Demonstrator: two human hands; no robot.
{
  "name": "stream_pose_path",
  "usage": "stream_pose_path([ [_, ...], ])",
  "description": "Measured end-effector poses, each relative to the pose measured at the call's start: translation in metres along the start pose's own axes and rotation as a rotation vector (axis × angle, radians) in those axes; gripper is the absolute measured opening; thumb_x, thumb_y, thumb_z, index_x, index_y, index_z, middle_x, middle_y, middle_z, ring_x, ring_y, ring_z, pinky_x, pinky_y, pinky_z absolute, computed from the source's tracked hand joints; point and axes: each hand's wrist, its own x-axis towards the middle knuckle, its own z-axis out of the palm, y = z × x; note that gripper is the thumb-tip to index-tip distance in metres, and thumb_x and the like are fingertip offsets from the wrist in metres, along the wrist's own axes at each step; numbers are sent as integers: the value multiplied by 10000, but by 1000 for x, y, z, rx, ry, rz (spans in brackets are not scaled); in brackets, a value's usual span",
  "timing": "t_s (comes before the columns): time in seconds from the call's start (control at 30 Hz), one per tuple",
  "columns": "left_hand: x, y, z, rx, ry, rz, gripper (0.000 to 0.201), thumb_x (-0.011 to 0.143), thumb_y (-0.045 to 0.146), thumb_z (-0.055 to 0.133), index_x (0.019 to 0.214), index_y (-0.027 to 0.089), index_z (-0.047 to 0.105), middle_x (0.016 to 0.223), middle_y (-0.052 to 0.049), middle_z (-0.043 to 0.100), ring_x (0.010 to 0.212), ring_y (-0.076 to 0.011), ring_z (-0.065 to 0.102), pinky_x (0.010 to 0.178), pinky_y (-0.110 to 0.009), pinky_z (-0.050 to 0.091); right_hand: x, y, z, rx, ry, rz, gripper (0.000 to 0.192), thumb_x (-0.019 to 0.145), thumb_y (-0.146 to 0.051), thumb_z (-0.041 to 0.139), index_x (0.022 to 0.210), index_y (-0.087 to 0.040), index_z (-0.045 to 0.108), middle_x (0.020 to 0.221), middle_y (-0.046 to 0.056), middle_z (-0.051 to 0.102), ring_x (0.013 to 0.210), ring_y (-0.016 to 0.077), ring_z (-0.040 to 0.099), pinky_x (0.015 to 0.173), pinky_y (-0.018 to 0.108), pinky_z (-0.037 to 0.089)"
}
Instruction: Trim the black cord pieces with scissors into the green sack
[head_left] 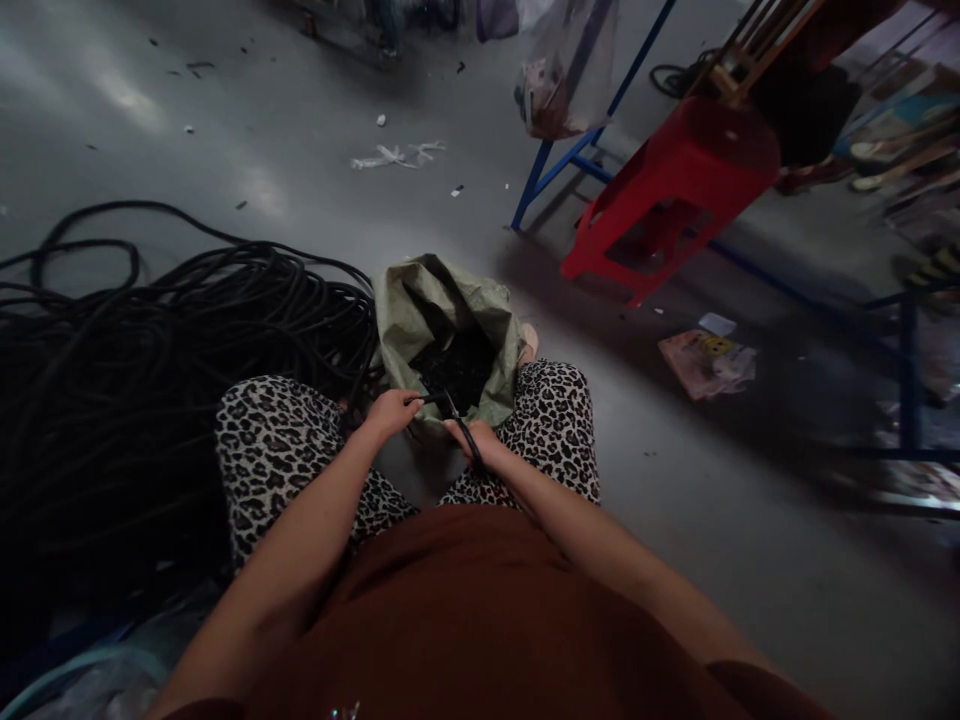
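Between my knees stands an open green woven sack (397,310) with small black pieces (461,360) inside. My left hand (394,412) is closed on a thin black rubber cord (435,398), its end sticking out over the sack's near edge. A pair of scissors (469,437) with dark handles is in my right hand (480,442), closed round it. The scissors' blades point up toward the cord's end; whether they touch it I cannot tell. A long heap of black cord (247,290) lies left of the sack, running close to my left hand.
A red plastic stool (675,190) stands at the right by a blue metal frame (529,185), from which a clear plastic bag (559,95) hangs. Papers (705,362) lie on the floor. White scraps (394,157) are beyond the sack. At the lower left is a light-blue rim (97,655).
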Motion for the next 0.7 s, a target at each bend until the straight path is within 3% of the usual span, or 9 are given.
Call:
stream_pose_path([
  [0.3,0,1,-1,-21,-20,-16,362,800,363,502,1057,186,686,1040,-70,690,965,-210,614,843,-275,447,1,1,0,38,-4,22,550,831,-587,460,487,-161,514,391,35,480,357,145,498,400,239,412],
  [0.7,-4,8,-9,-40,49,-52,365,801,356,519,1079,178,677,1099,-77,670,1027,-219,597,889,-285,436,4,3,3,160,-10,54,548,811,-637,455,590,-145,547,415,16,479,350,127,482,387,226,410],
])
